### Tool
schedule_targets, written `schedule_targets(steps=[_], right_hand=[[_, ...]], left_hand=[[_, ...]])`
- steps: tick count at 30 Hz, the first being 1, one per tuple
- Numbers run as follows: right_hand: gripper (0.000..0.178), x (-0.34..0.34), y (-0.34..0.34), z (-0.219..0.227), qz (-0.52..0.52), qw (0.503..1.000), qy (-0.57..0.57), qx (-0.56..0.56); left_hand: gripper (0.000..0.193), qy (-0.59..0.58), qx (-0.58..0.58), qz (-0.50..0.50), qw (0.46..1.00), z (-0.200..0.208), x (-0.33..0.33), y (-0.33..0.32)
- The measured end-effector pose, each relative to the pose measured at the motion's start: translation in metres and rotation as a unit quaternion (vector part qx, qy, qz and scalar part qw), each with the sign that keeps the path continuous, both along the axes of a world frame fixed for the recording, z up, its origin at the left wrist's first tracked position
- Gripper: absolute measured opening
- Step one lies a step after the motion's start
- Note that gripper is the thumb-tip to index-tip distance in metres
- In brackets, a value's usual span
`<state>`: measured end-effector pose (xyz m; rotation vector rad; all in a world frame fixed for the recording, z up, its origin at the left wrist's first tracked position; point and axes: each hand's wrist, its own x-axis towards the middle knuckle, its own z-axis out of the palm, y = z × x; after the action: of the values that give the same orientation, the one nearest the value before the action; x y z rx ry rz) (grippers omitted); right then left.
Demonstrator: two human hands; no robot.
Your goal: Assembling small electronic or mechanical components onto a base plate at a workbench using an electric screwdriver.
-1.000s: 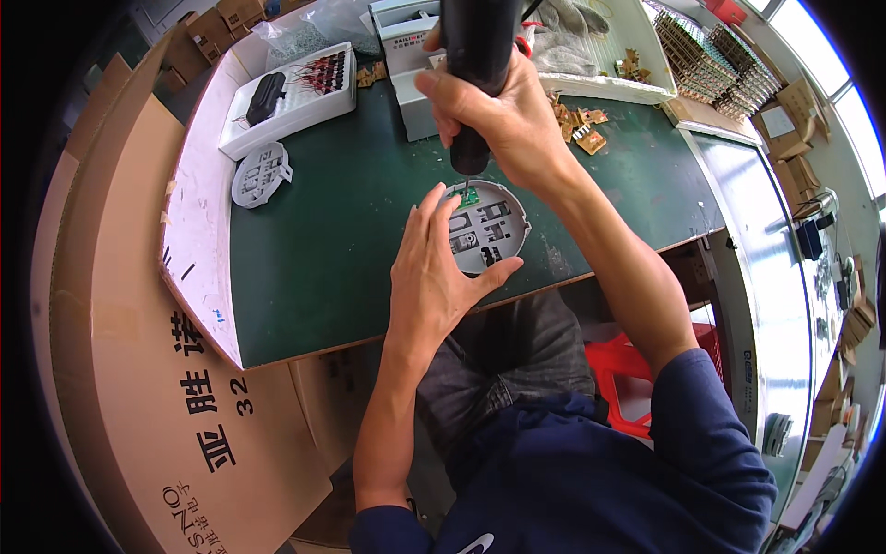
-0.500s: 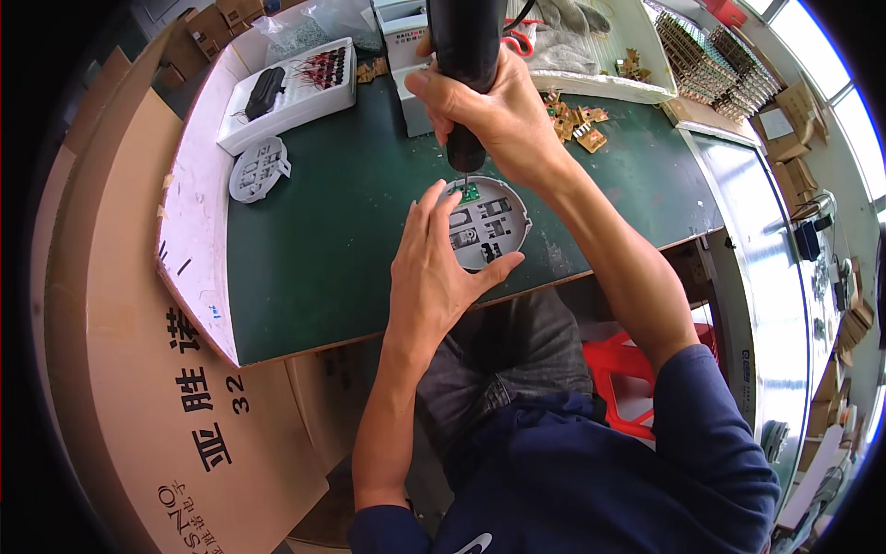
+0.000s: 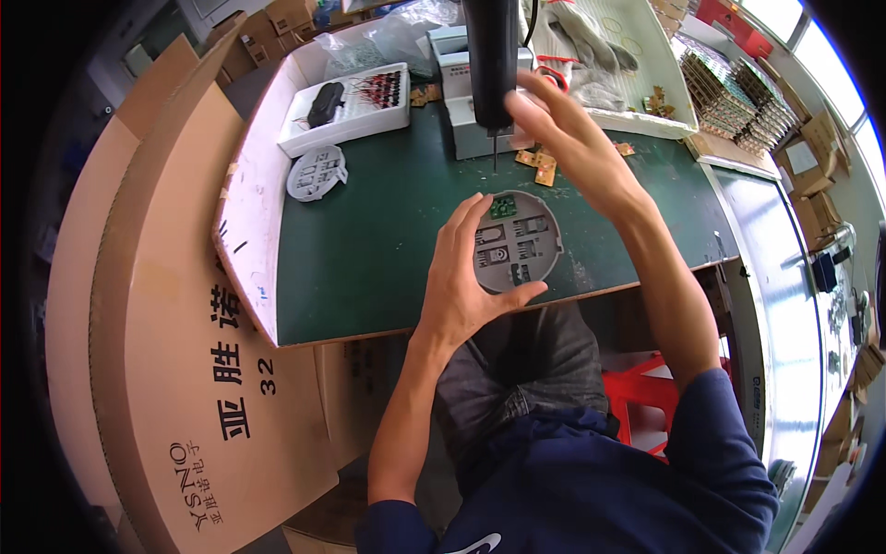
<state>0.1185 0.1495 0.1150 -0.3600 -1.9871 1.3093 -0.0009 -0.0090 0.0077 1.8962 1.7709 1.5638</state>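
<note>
My left hand (image 3: 461, 277) grips a round grey plastic housing (image 3: 552, 242) by its rim, thumb at the near edge and fingers along the left side. Slots and dark metal parts fill the housing, and a small green circuit board (image 3: 503, 207) sits at its far end. Above it a black electric screwdriver (image 3: 492, 65) hangs upright, its thin bit pointing down, clear of the housing. Beside the screwdriver, my right hand (image 3: 577, 143) is open, fingers apart and not wrapped round the handle.
Another grey plastic part (image 3: 317, 173) lies at the left, below a white foam tray (image 3: 392, 113) of wired parts. A grey machine (image 3: 461, 102) stands behind the screwdriver. Brass-coloured pieces (image 3: 544, 169) lie near my right hand. Gloves (image 3: 591, 55) rest in a white box at the back right.
The screwdriver has lifted off the circuit board, and my right hand has let go of its handle and opened. My left hand still holds the housing. The whole view has shifted.
</note>
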Motion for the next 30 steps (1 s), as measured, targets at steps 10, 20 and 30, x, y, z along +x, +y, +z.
schedule_targets(steps=[10,20,30], right_hand=[[0.077,0.068,-0.047,-0.066,0.123,0.824,0.073,-0.548],[0.086,0.238,0.069,-0.077,-0.280,0.868,-0.342,0.225],[0.044,0.108,0.044,-0.080,-0.152,0.904,-0.259,0.302]], left_hand=[[0.109,0.010,0.038,-0.116,0.992,0.024,-0.002,0.018],[0.088,0.262,-0.162,0.196,0.931,0.035,-0.273,0.026],[0.080,0.162,-0.330,0.168,0.915,0.032,-0.266,0.057]])
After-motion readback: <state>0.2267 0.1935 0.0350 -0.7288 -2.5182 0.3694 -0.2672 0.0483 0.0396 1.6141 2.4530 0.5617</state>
